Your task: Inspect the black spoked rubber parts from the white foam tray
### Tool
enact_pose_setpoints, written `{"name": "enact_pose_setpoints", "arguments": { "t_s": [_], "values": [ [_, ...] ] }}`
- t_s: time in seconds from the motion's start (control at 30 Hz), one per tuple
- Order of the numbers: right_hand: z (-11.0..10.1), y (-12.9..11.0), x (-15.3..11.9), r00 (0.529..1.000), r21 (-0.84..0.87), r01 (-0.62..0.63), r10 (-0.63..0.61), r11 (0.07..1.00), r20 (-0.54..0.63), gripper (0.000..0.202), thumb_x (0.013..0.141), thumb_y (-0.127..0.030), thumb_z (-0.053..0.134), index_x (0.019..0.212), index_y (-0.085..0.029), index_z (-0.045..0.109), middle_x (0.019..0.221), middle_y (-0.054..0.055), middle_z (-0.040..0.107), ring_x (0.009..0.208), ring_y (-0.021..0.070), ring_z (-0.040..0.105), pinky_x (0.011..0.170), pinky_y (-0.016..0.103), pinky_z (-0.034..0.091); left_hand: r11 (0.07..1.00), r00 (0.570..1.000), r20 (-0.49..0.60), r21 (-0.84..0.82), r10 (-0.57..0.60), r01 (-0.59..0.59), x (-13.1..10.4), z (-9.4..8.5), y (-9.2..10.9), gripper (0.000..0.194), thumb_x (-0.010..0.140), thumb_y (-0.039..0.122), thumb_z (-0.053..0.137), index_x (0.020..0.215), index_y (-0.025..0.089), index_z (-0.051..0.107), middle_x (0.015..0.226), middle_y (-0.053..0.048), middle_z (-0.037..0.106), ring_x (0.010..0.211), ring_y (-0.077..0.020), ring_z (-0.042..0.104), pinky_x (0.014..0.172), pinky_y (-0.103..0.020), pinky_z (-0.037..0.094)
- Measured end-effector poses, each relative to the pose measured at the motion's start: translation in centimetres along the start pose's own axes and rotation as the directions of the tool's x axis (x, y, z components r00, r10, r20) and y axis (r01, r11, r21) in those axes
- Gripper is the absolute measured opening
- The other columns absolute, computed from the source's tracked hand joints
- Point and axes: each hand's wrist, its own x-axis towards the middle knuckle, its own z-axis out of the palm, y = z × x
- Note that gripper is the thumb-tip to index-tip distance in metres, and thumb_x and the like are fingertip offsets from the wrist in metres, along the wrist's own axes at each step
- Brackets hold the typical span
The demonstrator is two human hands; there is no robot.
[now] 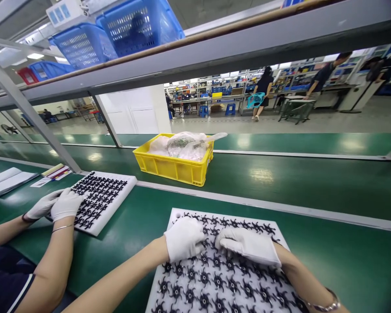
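Note:
A white board (282, 232) lies on the green bench, bearing rows of black star-shaped parts (204, 277) with curved arms. My left hand (185, 239), in a white glove, rests over the upper left of the board, its fingers curled at the parts. My right hand (247, 244), also gloved, is just to the right of it, fingers together and bent down over the parts. The fingertips of both hands are close to each other, with a small gap between them. Whatever the fingertips hold is too small or hidden to make out.
A yellow crate (172, 168) with plastic-bagged items stands behind the board. At the left, a co-worker's gloved hands work on a similar white board (112, 208). Papers (11, 178) lie farther left. Overhead, a shelf (143, 65) carries blue baskets (140, 28).

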Motion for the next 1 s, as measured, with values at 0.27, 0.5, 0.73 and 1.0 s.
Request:
{"name": "enact_pose_setpoints", "arguments": {
  "t_s": [0.27,0.5,0.73,1.0],
  "values": [
    [1.2,-3.3,1.5,0.996,-0.09,0.008,0.001,0.996,0.093,0.034,0.097,-0.045,0.04,0.111,-0.023,0.063,0.111,0.004,0.064,0.102,0.023,0.059,0.092,0.038,0.048,0.873,0.861,-0.394,-0.476,-0.32,0.107,-1.2,-3.3,0.2,0.008,0.072,0.017,0.057,0.076,0.019,0.063,0.08,-0.003,0.062,0.078,-0.0171,0.057,0.073,-0.028,0.045],
    [2.0,-6.1,0.8,0.996,0.06,0.01,-0.015,0.998,0.086,0.046,0.093,-0.047,0.045,0.131,-0.021,0.052,0.119,0.01,0.06,0.109,0.0275,0.056,0.096,0.044,0.046,0.437,0.682,-0.324,-0.9,-0.655,-0.009,-1.4,-3.0,2.3,0.005,0.082,0.019,0.06,0.086,0.018,0.058,0.087,-0.002,0.061,0.083,-0.0152,0.058,0.076,-0.026,0.048],
    [3.7,-4.9,0.5,0.996,-0.081,0.004,-0.011,0.997,-0.092,0.035,0.091,-0.041,0.055,0.12,-0.022,0.059,0.111,0.008,0.065,0.102,0.0265,0.06,0.085,0.038,0.053,0.181,0.777,-0.172,-0.981,-0.606,-0.076,-1.5,-2.1,2.9,0.02,0.088,0.035,0.058,0.098,0.018,0.062,0.098,-0.005,0.063,0.093,-0.0182,0.059,0.084,-0.029,0.049],
    [4.9,-3.4,0.7,0.966,-0.252,0.232,-0.254,0.939,-0.056,0.031,0.095,-0.03,0.055,0.126,-0.029,0.051,0.12,0.002,0.06,0.108,0.019,0.057,0.095,0.033,0.046,0.14,0.862,-0.071,-0.99,-0.502,0.0,-2.0,-1.1,3.0,0.041,0.096,0.049,0.036,0.093,0.016,0.061,0.082,-0.004,0.06,0.075,-0.0159,0.055,0.069,-0.027,0.046]
  ]
}}
